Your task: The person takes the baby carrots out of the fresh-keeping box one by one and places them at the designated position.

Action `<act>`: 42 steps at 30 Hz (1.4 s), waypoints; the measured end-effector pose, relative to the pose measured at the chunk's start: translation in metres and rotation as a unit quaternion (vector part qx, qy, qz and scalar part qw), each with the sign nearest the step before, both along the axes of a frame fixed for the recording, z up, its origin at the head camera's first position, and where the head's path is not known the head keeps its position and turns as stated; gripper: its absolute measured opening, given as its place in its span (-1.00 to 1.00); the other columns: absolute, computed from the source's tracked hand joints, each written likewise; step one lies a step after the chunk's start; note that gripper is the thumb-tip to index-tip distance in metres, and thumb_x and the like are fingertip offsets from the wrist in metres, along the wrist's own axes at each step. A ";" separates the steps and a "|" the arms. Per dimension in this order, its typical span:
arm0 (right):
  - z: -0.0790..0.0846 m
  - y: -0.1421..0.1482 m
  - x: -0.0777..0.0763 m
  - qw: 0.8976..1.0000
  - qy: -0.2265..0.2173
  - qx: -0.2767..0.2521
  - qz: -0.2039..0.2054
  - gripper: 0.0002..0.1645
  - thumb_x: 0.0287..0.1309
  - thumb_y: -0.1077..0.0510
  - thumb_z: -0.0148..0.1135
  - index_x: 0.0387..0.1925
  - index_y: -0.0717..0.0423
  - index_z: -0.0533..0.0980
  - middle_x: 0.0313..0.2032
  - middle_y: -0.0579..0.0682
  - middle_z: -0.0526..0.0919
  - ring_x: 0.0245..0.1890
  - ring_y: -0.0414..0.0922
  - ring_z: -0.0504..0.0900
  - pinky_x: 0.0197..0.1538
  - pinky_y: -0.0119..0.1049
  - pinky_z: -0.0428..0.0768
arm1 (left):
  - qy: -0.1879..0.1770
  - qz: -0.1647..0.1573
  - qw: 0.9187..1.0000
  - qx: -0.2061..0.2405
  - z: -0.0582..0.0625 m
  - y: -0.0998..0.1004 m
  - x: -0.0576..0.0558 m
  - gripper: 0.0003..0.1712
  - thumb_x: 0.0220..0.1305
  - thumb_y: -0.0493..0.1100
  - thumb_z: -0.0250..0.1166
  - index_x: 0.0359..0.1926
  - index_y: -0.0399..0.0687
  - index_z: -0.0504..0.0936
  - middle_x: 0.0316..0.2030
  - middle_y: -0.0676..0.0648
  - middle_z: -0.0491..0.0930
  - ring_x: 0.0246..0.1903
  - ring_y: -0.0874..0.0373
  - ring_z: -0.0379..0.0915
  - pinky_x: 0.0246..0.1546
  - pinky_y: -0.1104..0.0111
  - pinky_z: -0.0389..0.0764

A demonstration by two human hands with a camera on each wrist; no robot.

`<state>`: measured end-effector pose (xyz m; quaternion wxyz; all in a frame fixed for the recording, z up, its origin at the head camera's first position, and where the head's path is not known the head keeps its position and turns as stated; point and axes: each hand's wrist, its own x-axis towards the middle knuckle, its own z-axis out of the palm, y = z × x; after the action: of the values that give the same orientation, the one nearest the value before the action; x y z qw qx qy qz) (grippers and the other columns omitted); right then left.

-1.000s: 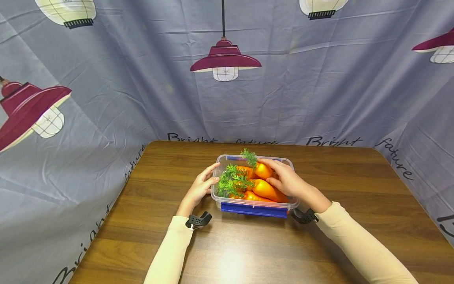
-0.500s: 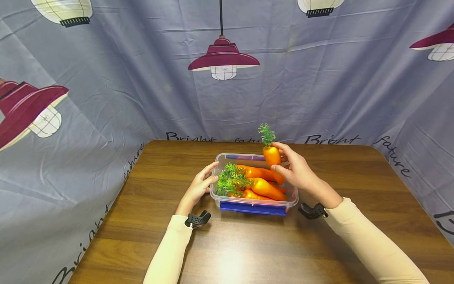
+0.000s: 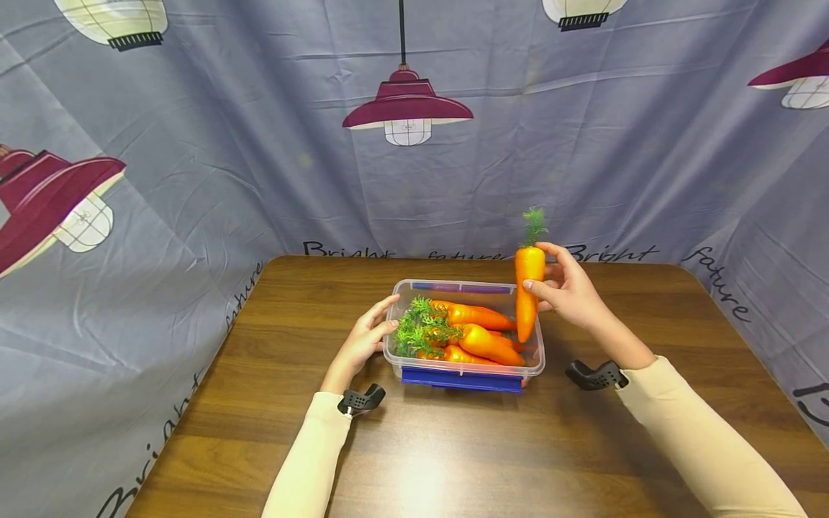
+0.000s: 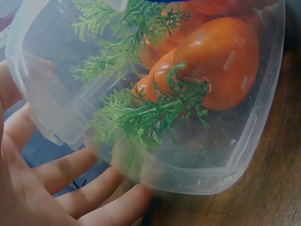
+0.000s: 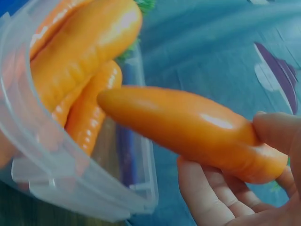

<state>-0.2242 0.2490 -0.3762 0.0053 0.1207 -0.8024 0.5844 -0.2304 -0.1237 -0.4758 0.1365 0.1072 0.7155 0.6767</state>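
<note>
My right hand [image 3: 573,291] pinches an orange toy-like carrot [image 3: 527,291] between thumb and fingers, over the container's right end. Its leafy green top points up and its tip down. In the right wrist view, the carrot [image 5: 188,134] is gripped near its thick end. A clear plastic container [image 3: 463,370] with blue latches holds several more carrots [image 3: 482,342], their green tops towards the left. My left hand [image 3: 364,342] rests against the container's left end. Seen from the left wrist, its fingers [image 4: 89,176] stretch fairly straight along the clear wall.
The container stands on a brown wooden table [image 3: 421,446]. Behind the table hangs a grey-blue curtain [image 3: 291,144] printed with lamps and lettering. A black band [image 3: 596,375] sits on the right wrist, another black band [image 3: 361,398] on the left.
The right hand has lifted a carrot out of the container and carried it up and to the right, turning it more upright. The left hand has stayed at the container's left end.
</note>
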 end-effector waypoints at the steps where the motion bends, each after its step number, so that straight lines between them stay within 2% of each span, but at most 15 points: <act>1: 0.000 0.004 0.000 1.000 -0.011 -0.009 -0.005 -0.15 0.38 0.29 0.19 0.54 0.12 0.00 0.02 0.31 0.46 -0.29 -0.35 0.71 -0.36 -0.23 0.78 | 0.000 0.000 1.000 0.000 0.000 0.000 0.000 -0.32 0.49 -0.23 0.08 0.57 0.04 0.19 0.59 -0.27 0.05 0.24 -0.18 0.45 -0.04 0.13 0.76; 7: -0.005 0.029 0.001 0.997 -0.061 -0.018 -0.035 -0.15 0.42 0.19 0.19 0.55 0.08 -0.03 -0.06 -0.01 0.49 -0.26 -0.32 0.69 -0.33 -0.21 0.78 | 0.000 0.000 1.000 -0.002 0.001 -0.001 0.001 -0.32 0.49 -0.22 0.07 0.58 0.06 0.18 0.60 -0.27 0.01 0.33 -0.28 0.37 -0.01 0.09 0.75; 11: -0.018 0.045 0.002 0.995 -0.084 -0.008 -0.050 -0.09 0.42 0.19 0.19 0.57 0.14 -0.10 -0.18 -0.25 0.54 -0.29 -0.34 0.68 -0.33 -0.22 0.78 | 0.000 -0.002 1.000 0.003 0.000 -0.001 0.000 -0.31 0.49 -0.23 0.07 0.58 0.07 0.19 0.59 -0.28 0.04 0.31 -0.27 0.39 -0.03 0.11 0.76; 13: -0.027 0.051 0.003 0.994 -0.094 -0.008 -0.052 -0.08 0.42 0.21 0.18 0.56 0.18 -0.13 -0.22 -0.30 0.55 -0.31 -0.33 0.67 -0.34 -0.22 0.78 | -0.001 -0.002 1.000 0.007 -0.002 -0.002 -0.001 -0.31 0.48 -0.24 0.07 0.57 0.07 0.19 0.58 -0.28 0.06 0.28 -0.24 0.42 -0.05 0.12 0.76; 15: -0.038 0.055 0.004 0.993 -0.108 -0.004 -0.052 -0.07 0.41 0.22 0.18 0.56 0.19 -0.14 -0.22 -0.26 0.55 -0.34 -0.31 0.67 -0.35 -0.21 0.78 | -0.001 -0.002 1.000 0.012 -0.003 -0.002 -0.002 -0.31 0.48 -0.25 0.07 0.57 0.06 0.20 0.57 -0.29 0.10 0.25 -0.21 0.45 -0.06 0.12 0.76; 18: -0.052 0.056 0.006 0.991 -0.123 0.013 -0.048 -0.07 0.40 0.22 0.18 0.56 0.21 -0.14 -0.10 0.09 0.59 -0.36 -0.28 0.67 -0.34 -0.16 0.78 | 0.000 -0.001 1.000 0.011 -0.004 -0.002 -0.002 -0.31 0.48 -0.24 0.08 0.57 0.06 0.20 0.56 -0.30 0.11 0.23 -0.18 0.47 -0.07 0.14 0.77; 22: -0.067 0.053 0.006 0.989 -0.137 0.031 -0.040 -0.07 0.38 0.23 0.19 0.56 0.24 -0.11 0.01 0.34 0.54 -0.39 -0.25 0.67 -0.34 -0.12 0.79 | 0.001 0.001 1.000 0.008 -0.004 -0.002 -0.001 -0.31 0.48 -0.23 0.08 0.57 0.07 0.20 0.56 -0.31 0.10 0.25 -0.21 0.45 -0.07 0.15 0.77; 24: -0.073 0.052 0.006 0.988 -0.143 0.031 -0.038 -0.07 0.38 0.23 0.20 0.55 0.25 -0.10 -0.03 0.27 0.57 -0.40 -0.24 0.68 -0.35 -0.12 0.78 | -0.001 0.002 1.000 0.006 -0.004 -0.001 -0.001 -0.31 0.48 -0.23 0.08 0.57 0.08 0.20 0.57 -0.30 0.08 0.28 -0.24 0.42 -0.06 0.15 0.76; 29: -0.084 0.048 0.006 0.986 -0.155 0.042 -0.031 -0.07 0.39 0.21 0.20 0.56 0.26 -0.10 0.03 0.39 0.55 -0.39 -0.24 0.67 -0.36 -0.14 0.78 | -0.003 0.004 1.000 0.001 -0.003 -0.001 -0.001 -0.32 0.48 -0.22 0.08 0.57 0.09 0.20 0.58 -0.30 0.06 0.33 -0.28 0.38 -0.05 0.15 0.76; 32: -0.088 0.046 0.006 0.985 -0.165 0.044 -0.022 -0.07 0.40 0.22 0.19 0.56 0.27 -0.11 0.03 0.39 0.57 -0.39 -0.23 0.67 -0.37 -0.14 0.78 | 0.000 0.004 1.000 0.000 -0.002 -0.001 0.000 -0.32 0.48 -0.23 0.08 0.57 0.07 0.20 0.58 -0.30 0.06 0.33 -0.30 0.38 -0.05 0.15 0.76; 39: -0.092 0.042 0.006 0.982 -0.186 0.041 -0.003 -0.10 0.38 0.28 0.13 0.55 0.28 -0.11 -0.16 0.09 0.60 -0.42 -0.22 0.66 -0.39 -0.18 0.77 | -0.001 0.005 1.000 0.001 -0.001 0.000 0.000 -0.31 0.47 -0.23 0.08 0.57 0.08 0.21 0.59 -0.29 0.04 0.33 -0.27 0.38 -0.05 0.16 0.76; 42: -0.092 0.040 0.006 0.980 -0.194 0.045 0.002 -0.10 0.36 0.30 0.13 0.55 0.29 -0.11 -0.18 0.09 0.59 -0.41 -0.22 0.67 -0.37 -0.19 0.78 | -0.001 0.005 1.000 -0.002 -0.002 -0.001 0.000 -0.30 0.46 -0.23 0.08 0.57 0.08 0.21 0.58 -0.29 0.05 0.33 -0.27 0.38 -0.04 0.16 0.76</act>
<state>-0.2181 0.2889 -0.4683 -0.1571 0.0067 -0.8135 0.5599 -0.2304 -0.1243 -0.4774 0.1335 0.1027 0.7171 0.6763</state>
